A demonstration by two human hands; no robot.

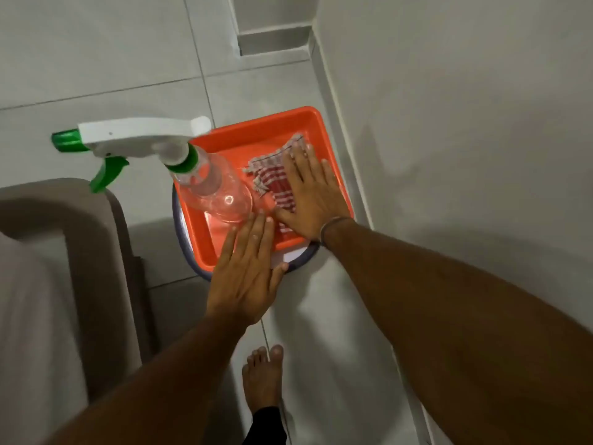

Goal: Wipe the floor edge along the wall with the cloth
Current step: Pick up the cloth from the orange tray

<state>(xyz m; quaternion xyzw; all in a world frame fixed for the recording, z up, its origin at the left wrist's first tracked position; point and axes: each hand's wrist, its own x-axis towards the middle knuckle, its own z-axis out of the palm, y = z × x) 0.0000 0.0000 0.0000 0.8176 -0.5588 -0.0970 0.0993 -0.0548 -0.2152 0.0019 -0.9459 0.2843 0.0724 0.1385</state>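
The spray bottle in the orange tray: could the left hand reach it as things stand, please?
Probably yes: the left hand hovers open over the tray's near edge, fingertips just short of the spray bottle, nothing between.

There is one orange tray [224,138], and under it one round stool top [301,260] with a dark rim. In the tray stands one clear spray bottle [215,184] with a white and green trigger head, and beside it lies one red-and-white striped cloth [272,176]. Two hands are in view: one left hand [247,274] and one right hand [309,195], each with five fingers spread flat. One thin bangle [333,224] circles the right wrist. One bare foot [263,377] shows on the floor. One brown sofa arm [64,200] sits at the left.
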